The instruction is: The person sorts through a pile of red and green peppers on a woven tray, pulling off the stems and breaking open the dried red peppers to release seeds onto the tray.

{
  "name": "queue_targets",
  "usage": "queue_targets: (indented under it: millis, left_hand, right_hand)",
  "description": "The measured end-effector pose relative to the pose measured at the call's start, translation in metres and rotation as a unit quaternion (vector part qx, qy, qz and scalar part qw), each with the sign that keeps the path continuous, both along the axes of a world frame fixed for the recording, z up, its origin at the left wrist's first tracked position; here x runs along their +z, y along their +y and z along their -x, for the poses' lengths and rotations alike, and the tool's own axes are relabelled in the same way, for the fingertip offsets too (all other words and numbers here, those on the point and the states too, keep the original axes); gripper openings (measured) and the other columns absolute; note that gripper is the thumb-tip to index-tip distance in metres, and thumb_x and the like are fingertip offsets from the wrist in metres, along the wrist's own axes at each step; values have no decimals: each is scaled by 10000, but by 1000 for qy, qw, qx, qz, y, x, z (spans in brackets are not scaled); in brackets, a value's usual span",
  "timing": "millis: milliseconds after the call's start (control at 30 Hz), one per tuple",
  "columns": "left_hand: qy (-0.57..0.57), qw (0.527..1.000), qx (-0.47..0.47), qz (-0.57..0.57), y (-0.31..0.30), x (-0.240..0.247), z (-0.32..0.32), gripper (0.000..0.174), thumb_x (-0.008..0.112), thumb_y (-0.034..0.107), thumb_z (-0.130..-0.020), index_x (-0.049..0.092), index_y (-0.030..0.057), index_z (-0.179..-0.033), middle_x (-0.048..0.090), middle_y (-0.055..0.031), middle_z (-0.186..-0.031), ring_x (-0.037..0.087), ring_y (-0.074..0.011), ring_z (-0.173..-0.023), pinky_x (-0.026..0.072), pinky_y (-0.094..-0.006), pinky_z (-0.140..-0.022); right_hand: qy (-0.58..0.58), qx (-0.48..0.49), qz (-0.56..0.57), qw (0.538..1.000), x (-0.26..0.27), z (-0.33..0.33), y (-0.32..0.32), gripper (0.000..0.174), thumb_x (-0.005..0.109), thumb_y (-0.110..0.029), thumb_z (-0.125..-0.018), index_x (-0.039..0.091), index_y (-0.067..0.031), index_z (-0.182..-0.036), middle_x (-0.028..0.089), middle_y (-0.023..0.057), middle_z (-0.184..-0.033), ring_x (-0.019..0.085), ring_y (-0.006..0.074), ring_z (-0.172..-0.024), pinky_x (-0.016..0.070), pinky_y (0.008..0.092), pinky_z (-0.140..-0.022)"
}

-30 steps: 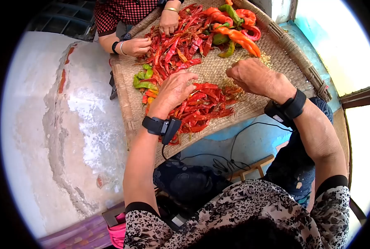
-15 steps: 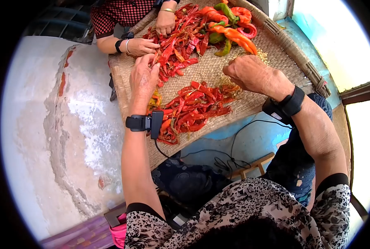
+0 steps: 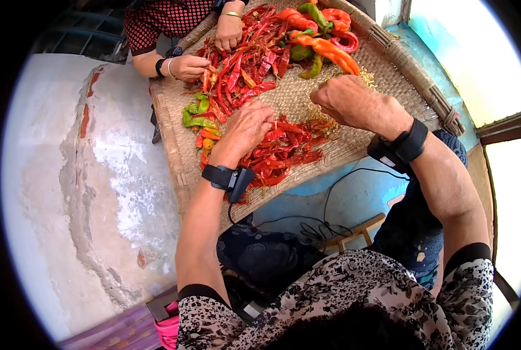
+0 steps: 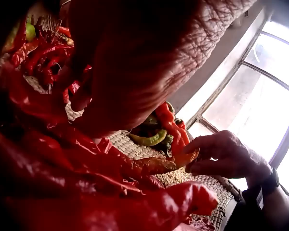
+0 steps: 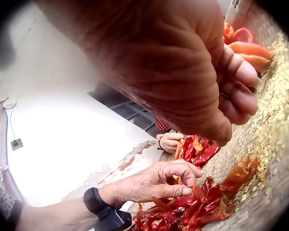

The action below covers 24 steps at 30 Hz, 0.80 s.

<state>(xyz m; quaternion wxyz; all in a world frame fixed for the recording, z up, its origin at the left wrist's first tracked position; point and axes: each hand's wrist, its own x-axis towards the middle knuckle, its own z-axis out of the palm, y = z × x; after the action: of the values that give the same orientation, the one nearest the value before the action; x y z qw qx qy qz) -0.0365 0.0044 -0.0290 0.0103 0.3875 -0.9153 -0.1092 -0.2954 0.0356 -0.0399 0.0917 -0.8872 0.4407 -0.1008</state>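
My left hand (image 3: 250, 127) is over the near pile of dried red chili peppers (image 3: 283, 153) on a woven tray. In the right wrist view, the left hand (image 5: 154, 183) pinches a bit of red chili pepper (image 5: 193, 187) between thumb and fingers at the pile's edge. My right hand (image 3: 354, 102) hovers above the tray with its fingers curled in; nothing shows between them. Below the right fingertips (image 5: 245, 103) lie pale seeds (image 5: 274, 134). A brownish-orange chili piece (image 5: 240, 173) rests at the pile's end beside the seeds.
Across the woven tray (image 3: 412, 87), another person's hands (image 3: 185, 67) work at a larger chili pile (image 3: 263, 55). Large fresh red and orange peppers (image 3: 330, 49) lie at the back right. Green peppers (image 3: 199, 114) lie at the left. A wall (image 3: 85, 186) borders the left side.
My left hand went to the far pile by the other person's hand, then came back to the near pile. My right hand has shifted only slightly.
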Motion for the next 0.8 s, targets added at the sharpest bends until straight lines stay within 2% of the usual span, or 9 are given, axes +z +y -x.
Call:
queue_targets:
  millis: [67, 167, 233, 367, 433, 467, 533, 733, 800]
  left_hand:
    - [23, 1000, -1, 0, -1, 6, -2, 89, 614, 45, -789, 561, 25, -857, 580, -121, -890, 558, -325, -873, 458, -435, -754]
    - [52, 994, 94, 20, -13, 29, -12, 141, 610, 120, -835, 550, 22, -918, 544, -98, -851, 555, -230, -808, 467, -362, -768]
    - [106, 966, 193, 135, -27, 34, -26, 174, 620, 131, -836, 585, 19, -964, 594, -107, -910, 571, -219, -786, 479, -353, -766]
    - [104, 946, 246, 185, -36, 18, -45, 213, 640, 149, -828, 612, 15, -990, 643, -125, -960, 598, -235, -778, 488, -361, -760]
    - [7, 974, 224, -30, -23, 9, -36, 243, 653, 162, -802, 615, 41, -1008, 648, -162, -953, 631, -320, -932, 493, -399, -820]
    - [7, 974, 224, -30, -21, 3, -35, 243, 653, 162, -802, 615, 41, -1008, 648, -162, -953, 631, -320, -932, 493, -399, -820]
    - [-101, 979, 166, -54, -18, -10, -33, 205, 647, 174, -804, 612, 43, -958, 649, -157, -919, 630, -338, -902, 493, -425, -801]
    - [-177, 963, 195, -62, -19, -20, -31, 166, 626, 185, -822, 565, 37, -867, 641, -156, -915, 613, -350, -900, 479, -467, -772]
    - [-160, 970, 176, -54, -18, -21, -35, 161, 618, 185, -831, 557, 39, -863, 633, -152, -906, 608, -350, -889, 476, -464, -763]
  right_hand:
    - [-6, 0, 4, 1000, 0, 1, 0, 46, 562, -56, -833, 601, -31, -830, 631, 158, -756, 663, 337, -763, 530, 426, -644]
    - [4, -3, 9, 1000, -1, 1, 2, 49, 557, -57, -834, 598, -31, -827, 629, 158, -755, 663, 335, -764, 530, 425, -642]
    - [-1, -1, 4, 1000, -1, 0, 2, 53, 552, -57, -836, 597, -31, -829, 631, 156, -755, 664, 332, -765, 530, 423, -643]
    - [-2, 2, 8, 1000, -3, 0, 2, 50, 556, -60, -834, 597, -32, -831, 631, 153, -754, 664, 330, -763, 531, 419, -644]
    - [10, 3, 14, 1000, -2, -1, 3, 49, 564, -67, -833, 598, -33, -833, 632, 150, -755, 666, 326, -765, 532, 415, -647]
    - [11, 4, 14, 1000, -2, -1, 2, 49, 564, -67, -833, 598, -33, -833, 632, 150, -755, 666, 326, -765, 532, 415, -647]
    - [5, 5, 17, 1000, -4, -1, 1, 48, 573, -75, -833, 601, -36, -838, 632, 148, -756, 668, 323, -769, 532, 410, -648]
    - [6, 5, 6, 1000, -1, -2, 1, 42, 576, -63, -833, 603, -35, -847, 634, 150, -769, 670, 323, -795, 536, 410, -663]
    - [6, 2, 4, 1000, 1, -3, 2, 42, 575, -59, -834, 604, -33, -848, 633, 150, -770, 669, 322, -798, 537, 411, -666]
